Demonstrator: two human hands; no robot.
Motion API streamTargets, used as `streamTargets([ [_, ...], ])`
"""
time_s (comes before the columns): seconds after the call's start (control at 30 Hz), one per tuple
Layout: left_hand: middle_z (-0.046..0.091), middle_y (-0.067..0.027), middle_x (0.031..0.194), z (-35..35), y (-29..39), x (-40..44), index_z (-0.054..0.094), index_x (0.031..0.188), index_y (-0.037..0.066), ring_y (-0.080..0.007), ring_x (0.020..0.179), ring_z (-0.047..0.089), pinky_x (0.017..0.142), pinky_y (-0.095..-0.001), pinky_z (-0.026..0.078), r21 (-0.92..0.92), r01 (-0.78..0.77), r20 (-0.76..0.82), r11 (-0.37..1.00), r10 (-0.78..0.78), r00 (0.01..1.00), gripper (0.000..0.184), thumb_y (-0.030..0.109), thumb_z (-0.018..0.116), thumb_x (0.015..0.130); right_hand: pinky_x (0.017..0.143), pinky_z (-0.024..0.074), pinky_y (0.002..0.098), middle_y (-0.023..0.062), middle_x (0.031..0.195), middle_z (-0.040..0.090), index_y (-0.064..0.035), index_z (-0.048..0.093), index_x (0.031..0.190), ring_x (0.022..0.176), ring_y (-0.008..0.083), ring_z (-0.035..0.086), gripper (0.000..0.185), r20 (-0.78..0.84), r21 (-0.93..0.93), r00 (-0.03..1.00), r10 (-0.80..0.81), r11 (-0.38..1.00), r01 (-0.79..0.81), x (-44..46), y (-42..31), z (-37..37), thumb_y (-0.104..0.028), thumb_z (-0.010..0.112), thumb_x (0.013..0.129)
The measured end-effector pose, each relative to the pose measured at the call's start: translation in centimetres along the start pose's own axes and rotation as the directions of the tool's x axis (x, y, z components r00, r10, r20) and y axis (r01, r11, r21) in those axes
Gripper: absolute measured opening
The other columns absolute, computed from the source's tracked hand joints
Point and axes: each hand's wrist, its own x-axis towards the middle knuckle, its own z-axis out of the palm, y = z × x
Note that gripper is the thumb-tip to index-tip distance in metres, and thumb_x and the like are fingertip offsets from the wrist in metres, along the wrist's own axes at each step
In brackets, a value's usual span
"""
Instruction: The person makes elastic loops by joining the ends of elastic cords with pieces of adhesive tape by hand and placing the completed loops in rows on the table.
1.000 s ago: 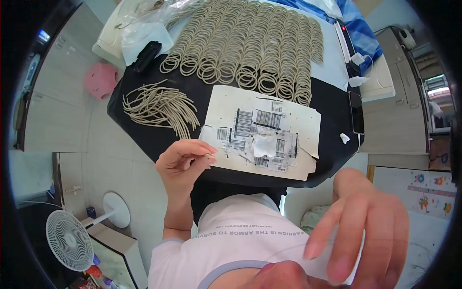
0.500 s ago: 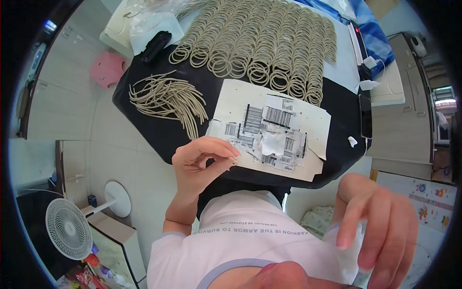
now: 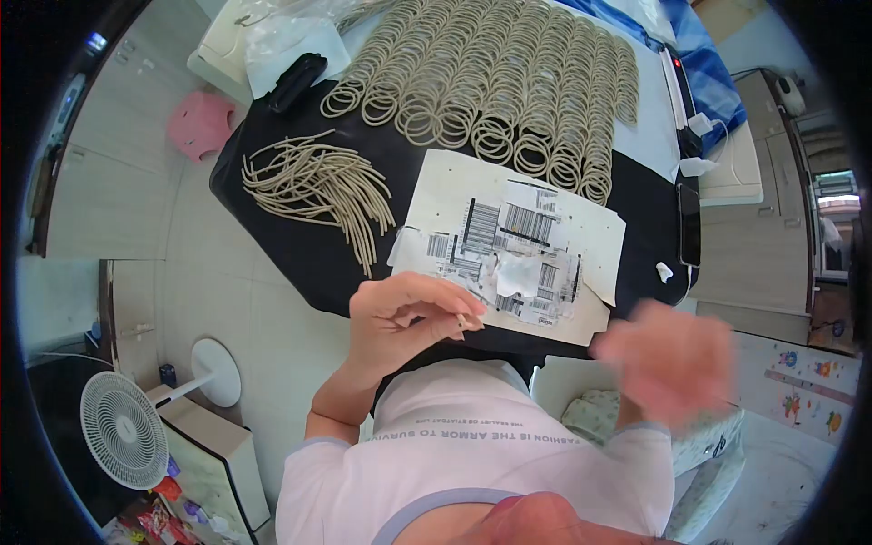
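My left hand (image 3: 413, 318) is closed in a pinch just over the near edge of a cardboard sheet (image 3: 418, 195); a tiny pale piece shows at the fingertips, too small to name. My right hand (image 3: 668, 363) hovers right of the cardboard's near corner, smeared by motion. Barcode labels and a crumpled white scrap (image 3: 518, 273) lie on the cardboard. Left of it a bundle of loose beige cords (image 3: 318, 186) rests on the black tabletop (image 3: 282, 250). Behind, beige rings (image 3: 495, 82) overlap in several long rows.
A black case (image 3: 297, 82) and plastic bags (image 3: 286, 32) are at the back left. On the right are a phone (image 3: 689, 225), a small white scrap (image 3: 665, 272) and a power strip (image 3: 673, 86). A white fan (image 3: 124, 430) stands at the lower left.
My left hand has moved right and slightly toward me, still pinched. My right hand has risen from near my face toward the table's right front edge. The view has shifted slightly.
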Motion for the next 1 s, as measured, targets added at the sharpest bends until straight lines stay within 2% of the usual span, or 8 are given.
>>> streamTargets([
  [0.07,0.069,-0.0218,0.095,0.5,0.1,-0.1,0.062,0.097,-0.007,-0.0234,0.085,0.071,0.070,-0.0278,0.059,-0.015,0.053,0.044,0.998,-0.052,0.998,0.016,-0.015,0.063,0.083,0.106,0.0361,0.0456,0.0153,0.128,0.058,-0.0043,0.056,0.125,0.113,0.0344,0.059,0.039,-0.127,-0.306,0.960,0.250,0.911,-0.277,-0.2,3.1,-0.9,-0.011,0.064,0.088],
  [0.1,0.069,-0.0215,0.096,0.7,0.1,-0.2,0.062,0.098,-0.007,-0.0232,0.085,0.071,0.070,-0.0278,0.059,-0.021,0.082,0.066,0.996,-0.081,0.995,0.016,-0.015,0.062,0.084,0.106,0.0368,0.0442,0.0158,0.129,0.058,-0.0040,0.051,0.131,0.115,0.0341,0.058,0.047,-0.117,-0.506,0.969,0.219,0.826,-0.248,1.0,5.3,-0.8,-0.011,0.066,0.088],
  [0.2,0.069,-0.0193,0.096,1.1,-0.8,-0.3,0.061,0.099,-0.005,-0.0219,0.086,0.071,0.068,-0.0269,0.059,-0.077,0.119,0.068,0.990,-0.114,0.991,0.014,-0.012,0.061,0.087,0.103,0.0396,0.0399,0.0136,0.125,0.059,-0.0046,0.044,0.136,0.116,0.0273,0.057,0.053,-0.167,-0.402,0.873,0.459,0.776,-0.485,-0.3,8.3,-0.5,-0.009,0.068,0.089],
  [0.33,0.070,-0.0168,0.096,1.4,-1.9,-0.4,0.060,0.098,-0.004,-0.0210,0.086,0.071,0.066,-0.0256,0.058,-0.083,0.095,-0.047,0.992,-0.099,0.994,0.011,-0.008,0.062,0.088,0.089,0.0478,0.0295,0.0049,0.104,0.061,-0.0029,0.054,0.118,0.101,0.0135,0.061,0.033,-0.414,0.152,0.661,0.626,0.763,-0.628,-2.1,9.0,-1.4,0.002,0.065,0.088],
  [0.43,0.070,-0.0156,0.095,1.3,-2.5,-0.4,0.060,0.097,-0.003,-0.0196,0.085,0.071,0.065,-0.0247,0.058,-0.053,0.161,-0.129,0.985,-0.167,0.977,0.011,-0.006,0.064,0.088,0.084,0.0499,0.0280,0.0054,0.101,0.062,-0.0013,0.060,0.102,0.095,0.0138,0.062,0.020,-0.564,0.037,0.696,0.444,0.856,-0.516,-3.5,9.3,-3.3,0.004,0.068,0.085],
  [0.47,0.070,-0.0169,0.094,1.4,-2.8,-0.3,0.060,0.096,-0.002,-0.0202,0.083,0.071,0.064,-0.0247,0.057,-0.042,0.178,-0.147,0.983,-0.182,0.972,0.010,-0.006,0.064,0.087,0.086,0.0503,0.0289,0.0056,0.099,0.063,-0.0002,0.065,0.093,0.093,0.0156,0.063,0.013,-0.576,0.221,0.652,0.492,0.862,-0.456,-4.0,8.7,-3.6,0.003,0.070,0.082],
  [0.67,0.070,-0.0160,0.092,2.3,-4.8,0.2,0.061,0.092,-0.002,-0.0178,0.080,0.070,0.064,-0.0247,0.057,0.005,0.297,-0.194,0.955,-0.290,0.937,0.008,-0.006,0.065,0.086,0.080,0.0541,0.0289,0.0092,0.096,0.065,0.0020,0.069,0.096,0.085,0.0172,0.065,0.016,-0.640,0.295,0.638,0.429,0.903,-0.312,-4.4,8.4,-3.9,0.000,0.073,0.081],
  [1.0,0.071,-0.0099,0.088,2.7,-6.4,-0.3,0.069,0.094,-0.004,-0.0121,0.079,0.069,0.069,-0.0231,0.056,0.228,0.268,-0.250,0.936,-0.210,0.945,0.011,-0.002,0.071,0.083,0.073,0.0531,0.0238,0.0060,0.089,0.067,0.0037,0.067,0.096,0.078,0.0117,0.064,0.013,-0.665,-0.136,0.608,0.433,0.730,-0.669,-5.2,8.0,-5.1,0.002,0.070,0.084],
])
